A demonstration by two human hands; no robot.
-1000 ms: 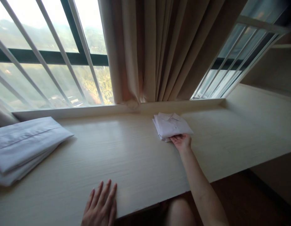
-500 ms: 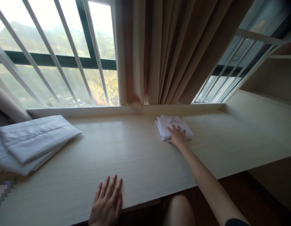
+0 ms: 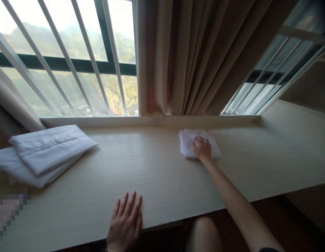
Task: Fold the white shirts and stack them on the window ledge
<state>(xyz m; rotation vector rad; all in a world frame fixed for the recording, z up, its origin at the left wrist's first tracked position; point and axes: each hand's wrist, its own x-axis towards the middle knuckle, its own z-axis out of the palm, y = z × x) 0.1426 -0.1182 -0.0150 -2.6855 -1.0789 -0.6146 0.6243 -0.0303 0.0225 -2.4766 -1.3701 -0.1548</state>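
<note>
A small folded white shirt lies on the pale wooden windowsill desk, close to the curtain. My right hand rests flat on top of the shirt, fingers spread and pressing down, arm stretched out. At the near edge of the desk my left hand lies palm down on the bare wood, fingers apart, holding nothing.
A stack of folded white linen sits at the left end of the desk. A beige curtain hangs behind the shirt. Barred windows run along the back. My knee shows below the desk's edge.
My right hand moved from the shirt's near edge up onto its top. The view shifted slightly, and my left hand stayed flat on the desk.
</note>
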